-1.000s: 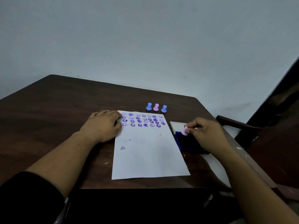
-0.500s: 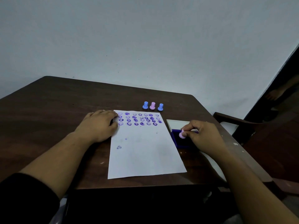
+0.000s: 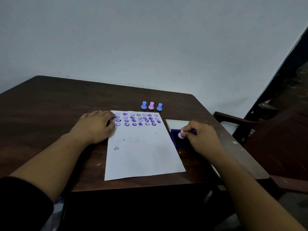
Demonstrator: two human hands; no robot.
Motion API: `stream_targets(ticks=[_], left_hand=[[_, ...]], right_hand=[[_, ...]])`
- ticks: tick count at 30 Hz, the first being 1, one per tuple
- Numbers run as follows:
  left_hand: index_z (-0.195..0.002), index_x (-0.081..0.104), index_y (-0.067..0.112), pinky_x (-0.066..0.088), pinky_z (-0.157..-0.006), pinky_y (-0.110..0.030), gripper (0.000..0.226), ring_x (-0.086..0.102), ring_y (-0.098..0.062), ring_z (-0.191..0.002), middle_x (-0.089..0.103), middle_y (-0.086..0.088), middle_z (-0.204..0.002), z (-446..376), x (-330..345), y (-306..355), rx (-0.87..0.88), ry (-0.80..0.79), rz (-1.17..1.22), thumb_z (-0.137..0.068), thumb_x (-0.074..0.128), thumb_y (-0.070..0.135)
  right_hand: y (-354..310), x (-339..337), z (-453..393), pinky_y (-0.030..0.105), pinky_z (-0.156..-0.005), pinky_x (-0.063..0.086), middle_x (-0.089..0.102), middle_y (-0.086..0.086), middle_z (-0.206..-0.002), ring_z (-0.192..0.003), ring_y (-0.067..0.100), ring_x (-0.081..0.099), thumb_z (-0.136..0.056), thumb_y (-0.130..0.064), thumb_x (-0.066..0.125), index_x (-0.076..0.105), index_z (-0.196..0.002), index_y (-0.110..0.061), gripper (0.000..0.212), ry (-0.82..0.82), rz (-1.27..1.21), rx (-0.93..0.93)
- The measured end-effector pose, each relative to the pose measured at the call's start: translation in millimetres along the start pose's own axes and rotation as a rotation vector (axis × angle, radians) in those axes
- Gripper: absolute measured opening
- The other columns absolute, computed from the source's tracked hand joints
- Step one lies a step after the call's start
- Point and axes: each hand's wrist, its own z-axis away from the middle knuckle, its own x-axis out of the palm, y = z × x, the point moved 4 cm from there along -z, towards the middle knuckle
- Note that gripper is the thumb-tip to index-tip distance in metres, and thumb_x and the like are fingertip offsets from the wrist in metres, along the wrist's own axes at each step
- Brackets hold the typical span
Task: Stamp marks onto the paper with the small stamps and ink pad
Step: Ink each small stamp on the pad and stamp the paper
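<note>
Pink stamp [image 3: 181, 135] pinched in right hand [image 3: 202, 137] fingertips, pressed on ink pad [image 3: 176, 141], right of paper [image 3: 141, 152]; left hand [image 3: 94, 125] flat, fingers spread, holding nothing, on paper's far-left edge

four stamps [image 3: 151, 105], one paper [image 3: 143, 152], one ink pad [image 3: 175, 140]

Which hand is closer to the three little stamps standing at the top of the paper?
Left. The left hand lies flat on the paper's upper left corner, just below-left of the three stamps. The right hand is lower right, holding a pink stamp on the ink pad.
</note>
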Motion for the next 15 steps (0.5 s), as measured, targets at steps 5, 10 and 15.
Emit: stream_targets(ticks=[5, 10, 15], left_hand=[[-0.142, 0.051, 0.033, 0.030, -0.116, -0.049, 0.049, 0.039, -0.019, -0.144, 0.049, 0.009, -0.153, 0.1, -0.9, 0.6, 0.003, 0.007, 0.007, -0.098, 0.037, 0.047], [-0.141, 0.052, 0.034, 0.032, -0.115, -0.049, 0.049, 0.040, -0.017, -0.142, 0.050, 0.010, -0.151, -0.3, -0.3, -0.6, 0.007, 0.013, 0.009, -0.097, 0.036, 0.049], [-0.141, 0.051, 0.035, 0.032, -0.115, -0.050, 0.050, 0.041, -0.019, -0.142, 0.051, 0.010, -0.151, -0.5, 1.7, -1.2, 0.005, 0.011, 0.012, -0.096, 0.035, 0.051]], right_hand=[[-0.4, 0.5, 0.2, 0.009, -0.073, 0.041, 0.072, -0.019, -0.093, -0.088, 0.000, 0.063, -0.093, -0.027, 0.079, 0.074, -0.087, -0.030, 0.008, 0.004, 0.031, -0.009], [-2.1, -1.3, 2.4, 0.011, -0.075, 0.045, 0.073, -0.018, -0.095, -0.088, 0.001, 0.065, -0.093, -0.025, 0.079, 0.074, -0.087, -0.030, 0.009, 0.023, 0.032, -0.055], [-10.8, -12.4, -6.7, 0.009, -0.076, 0.043, 0.073, -0.025, -0.092, -0.096, -0.010, 0.066, -0.090, -0.023, 0.080, 0.074, -0.082, -0.030, 0.012, 0.123, -0.024, -0.069]])
